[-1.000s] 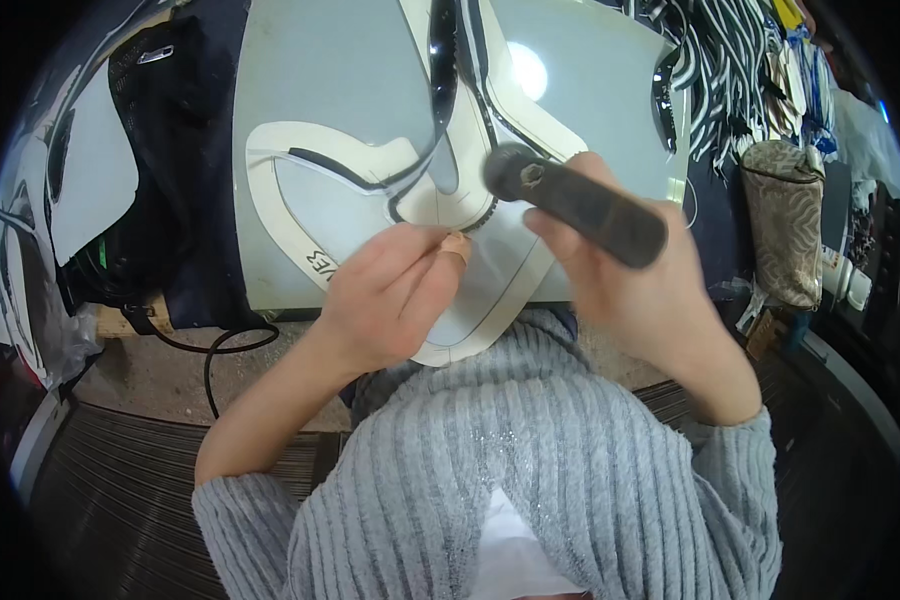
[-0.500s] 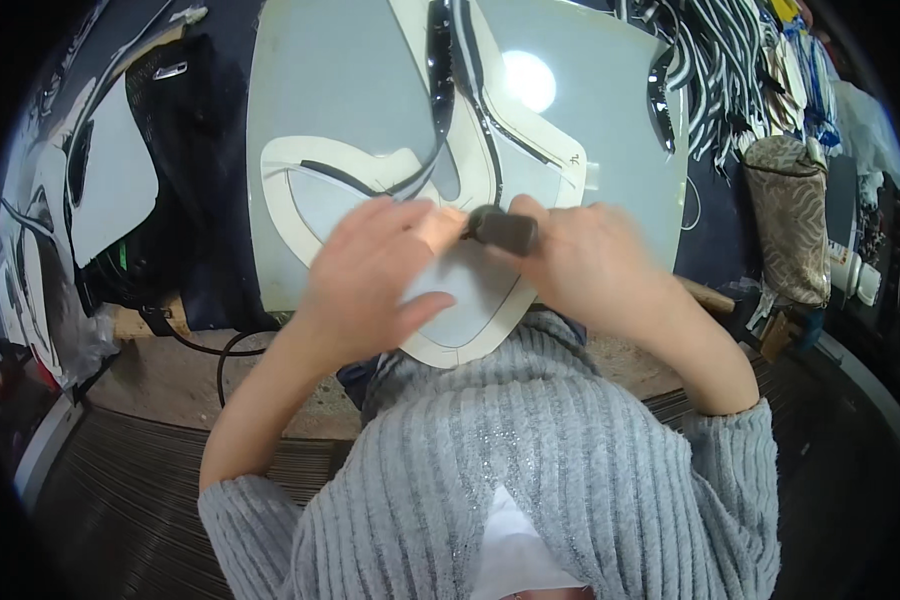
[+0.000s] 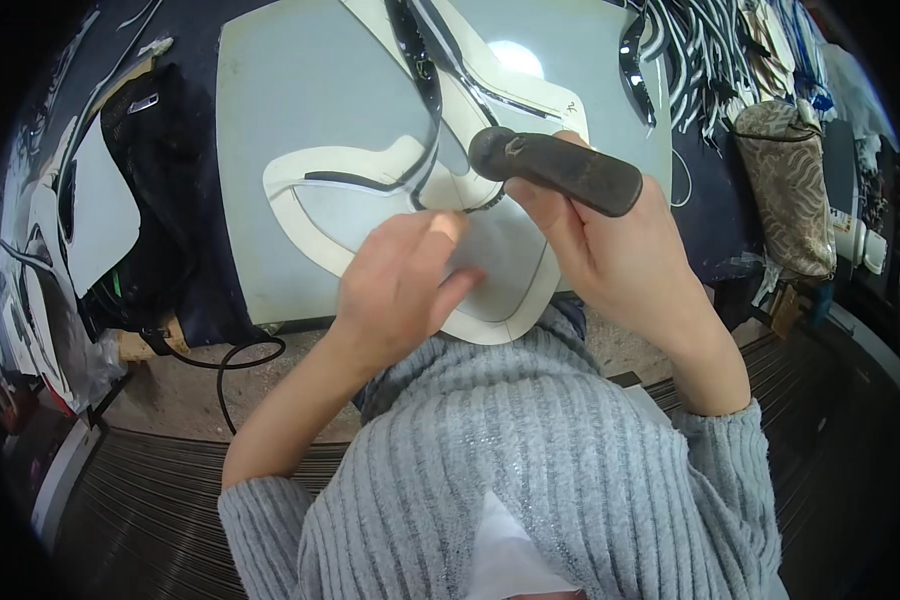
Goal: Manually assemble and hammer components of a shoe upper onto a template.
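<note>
A dark hammer (image 3: pixel 565 172), with a round face at one end and a broad flared other end, is raised over the panel. My right hand (image 3: pixel 625 250) is closed around it; its handle is hidden. A curved cream-bordered panel (image 3: pixel 475 328) with grey-white insets and black edging lies on the work board, its near end at my lap. Along its inner curve runs a loose glossy black strip (image 3: pixel 417 70). My left hand (image 3: pixel 390 285) rests on the panel, fingertips by the strip's lower end and the thumb spread apart, slightly blurred.
Beneath the panel is a pale work board (image 3: pixel 245 215). A black bag (image 3: pixel 160 200) and white cut pieces (image 3: pixel 105 205) lie at left. Grey-and-black strips (image 3: pixel 705 70), a curved black piece (image 3: pixel 635 70) and a patterned pouch (image 3: pixel 788 190) are at right.
The hammer has risen from beside my left fingertips and moved right with my right hand. My left hand has shifted slightly right relative to my view. The panel appears slightly turned.
</note>
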Tool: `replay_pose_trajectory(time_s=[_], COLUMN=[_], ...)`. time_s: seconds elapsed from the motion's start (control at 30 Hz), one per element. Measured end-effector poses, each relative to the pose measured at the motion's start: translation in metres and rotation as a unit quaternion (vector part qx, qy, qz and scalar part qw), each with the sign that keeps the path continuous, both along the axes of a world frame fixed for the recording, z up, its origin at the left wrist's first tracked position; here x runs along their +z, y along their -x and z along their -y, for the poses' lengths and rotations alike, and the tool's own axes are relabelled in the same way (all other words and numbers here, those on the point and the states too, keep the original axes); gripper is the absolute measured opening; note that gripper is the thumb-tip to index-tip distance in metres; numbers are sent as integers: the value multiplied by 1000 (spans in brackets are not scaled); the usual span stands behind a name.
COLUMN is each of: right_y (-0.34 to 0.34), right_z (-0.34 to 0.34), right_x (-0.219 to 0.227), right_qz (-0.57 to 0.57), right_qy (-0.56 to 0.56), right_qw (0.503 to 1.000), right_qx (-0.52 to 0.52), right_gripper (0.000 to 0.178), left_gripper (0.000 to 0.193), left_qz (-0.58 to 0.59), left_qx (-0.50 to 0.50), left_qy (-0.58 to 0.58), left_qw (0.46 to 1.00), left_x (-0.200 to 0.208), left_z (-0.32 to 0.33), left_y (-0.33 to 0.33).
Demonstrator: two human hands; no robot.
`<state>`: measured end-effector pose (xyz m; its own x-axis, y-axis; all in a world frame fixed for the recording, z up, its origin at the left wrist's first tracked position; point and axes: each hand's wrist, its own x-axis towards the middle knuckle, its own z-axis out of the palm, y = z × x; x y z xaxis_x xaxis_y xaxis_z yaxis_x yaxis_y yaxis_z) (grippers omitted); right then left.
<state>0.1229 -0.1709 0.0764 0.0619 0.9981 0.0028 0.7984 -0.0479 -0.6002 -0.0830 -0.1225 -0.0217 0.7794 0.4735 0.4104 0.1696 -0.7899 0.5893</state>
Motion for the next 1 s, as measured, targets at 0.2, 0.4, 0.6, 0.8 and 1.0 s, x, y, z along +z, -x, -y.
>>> replay_pose_trajectory(time_s=[0.2,0.4,0.6,0.8,1.0], right_y=[-9,1,1,5,-12], right_z=[7,-7,17,26,20], right_x=[-20,10,-10,-22,-6], right_qz=[48,16,115,86,63], right_qy=[84,11,190,184,193], right_qw=[995,1000,971,978,979], right_qx=[4,20,84,47,37], right_gripper=[21,27,17,15,22], left_gripper=[77,69,73,61,76], left_qz=[-23,25,45,92,-7], left_qx=[21,29,21,22,30], left_qy=[93,61,31,25,81], left_qw=[995,997,998,995,996], left_x=[11,-2,-3,-9,11], left_z=[-1,3,3,4,-2], left_y=[-5,3,2,-2,7])
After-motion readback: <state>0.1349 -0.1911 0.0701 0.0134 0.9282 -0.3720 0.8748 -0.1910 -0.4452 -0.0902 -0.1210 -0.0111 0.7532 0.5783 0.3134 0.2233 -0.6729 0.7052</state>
